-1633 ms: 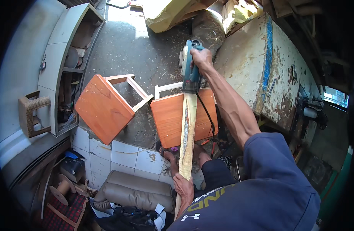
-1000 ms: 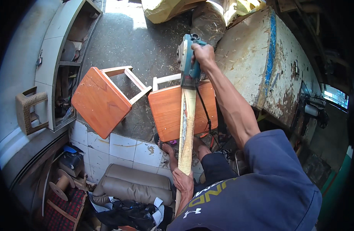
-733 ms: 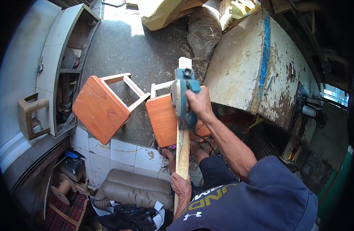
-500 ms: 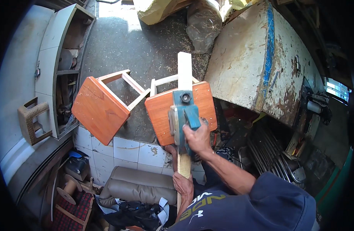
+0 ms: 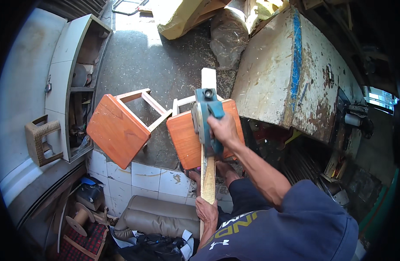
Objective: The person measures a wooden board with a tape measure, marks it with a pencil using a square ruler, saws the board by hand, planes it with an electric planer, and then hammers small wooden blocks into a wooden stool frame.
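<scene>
A long pale wooden board (image 5: 208, 178) runs lengthwise in front of me, across the orange-topped wooden stool (image 5: 182, 141). A teal electric planer (image 5: 206, 104) sits on the board, over that stool top. My right hand (image 5: 222, 128) is closed on the planer's handle, arm stretched forward from the right. Down at the board's near end, my left hand (image 5: 207, 209) is wrapped round the wood. Behind the planer, the board's far tip shows; under the tool its surface is hidden.
A second orange stool (image 5: 115, 130) lies at the left, near a cabinet (image 5: 60, 87) and woven seat (image 5: 34, 139). Right stands a weathered white box (image 5: 265, 69). A bagged bundle (image 5: 226, 39) is at the back, a grey cushion (image 5: 156, 215) below, a wooden spool (image 5: 78, 219) lower left.
The planer and my right hand moved back from the board's far end toward me, then shifted slightly forward again over the last half second. My left hand keeps its grip.
</scene>
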{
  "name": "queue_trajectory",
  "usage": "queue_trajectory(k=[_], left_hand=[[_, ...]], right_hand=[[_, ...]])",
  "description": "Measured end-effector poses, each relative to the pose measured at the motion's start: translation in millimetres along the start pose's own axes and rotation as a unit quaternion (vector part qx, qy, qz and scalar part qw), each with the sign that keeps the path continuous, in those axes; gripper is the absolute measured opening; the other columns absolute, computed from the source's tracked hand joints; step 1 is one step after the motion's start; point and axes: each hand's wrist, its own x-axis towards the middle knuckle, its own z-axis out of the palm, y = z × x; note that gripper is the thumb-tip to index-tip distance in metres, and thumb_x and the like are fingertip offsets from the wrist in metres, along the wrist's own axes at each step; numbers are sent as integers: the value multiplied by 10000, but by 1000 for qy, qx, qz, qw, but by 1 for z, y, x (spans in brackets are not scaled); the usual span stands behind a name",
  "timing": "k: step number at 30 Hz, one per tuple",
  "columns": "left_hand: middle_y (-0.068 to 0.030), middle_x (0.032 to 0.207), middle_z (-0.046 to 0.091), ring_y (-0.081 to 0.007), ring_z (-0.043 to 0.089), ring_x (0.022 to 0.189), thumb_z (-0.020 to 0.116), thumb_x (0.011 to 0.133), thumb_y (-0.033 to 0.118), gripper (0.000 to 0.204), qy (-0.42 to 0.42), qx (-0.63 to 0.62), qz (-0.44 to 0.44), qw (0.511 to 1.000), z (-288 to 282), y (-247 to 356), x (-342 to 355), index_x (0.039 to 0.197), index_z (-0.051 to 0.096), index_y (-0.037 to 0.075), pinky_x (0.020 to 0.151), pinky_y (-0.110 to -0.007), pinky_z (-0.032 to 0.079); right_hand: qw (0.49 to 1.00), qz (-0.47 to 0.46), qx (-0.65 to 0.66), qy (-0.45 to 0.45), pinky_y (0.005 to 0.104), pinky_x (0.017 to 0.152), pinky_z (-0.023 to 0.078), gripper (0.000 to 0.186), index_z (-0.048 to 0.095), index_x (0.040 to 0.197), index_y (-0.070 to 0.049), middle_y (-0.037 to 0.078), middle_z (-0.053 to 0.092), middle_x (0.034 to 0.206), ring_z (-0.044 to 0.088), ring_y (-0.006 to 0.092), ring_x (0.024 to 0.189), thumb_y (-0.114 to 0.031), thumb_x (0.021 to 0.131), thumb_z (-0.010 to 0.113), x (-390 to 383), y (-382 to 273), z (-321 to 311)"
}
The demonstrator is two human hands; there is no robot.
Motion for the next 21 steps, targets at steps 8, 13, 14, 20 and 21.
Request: queue_trajectory(k=[8,13,14,20,21], left_hand=[[-213,1058,596,-421,624,1010,909,729,311,664,22,10,4,1000,9,-8,-6,1142,488,5,863,-505,521],[-214,1060,594,-422,623,1010,892,739,311,665,11,0,52,999,8,-6,-1,1161,488,-7,866,-509,519],[-214,1060,594,-422,623,1010,892,739,311,665,16,-6,63,998,4,-6,-4,1161,488,-7,866,-509,519],[-189,998,570,-407,608,958,901,695,287,622,90,90,117,985,-85,-48,26,1091,508,12,829,-494,513],[-203,1009,568,-423,602,976,888,703,265,611,87,88,116,986,-111,-52,29,1097,497,9,839,-499,507]], right_hand=[[999,9,-1,33,436,693,575,271,678,920,23,181,714,754,734,289,736,-237,850,645,-39,18,10],[997,-24,5,70,355,471,483,259,651,692,18,95,626,583,590,193,478,-175,865,656,172,-74,-42],[994,-8,30,102,363,472,489,234,654,731,18,92,627,596,597,204,488,-171,866,682,193,-91,-53],[985,-146,44,74,317,507,496,204,685,798,-3,73,642,618,616,157,516,-194,868,674,76,-153,-90],[978,-178,103,46,317,502,490,188,676,831,-2,60,628,617,601,146,514,-184,875,670,38,-152,-99]])
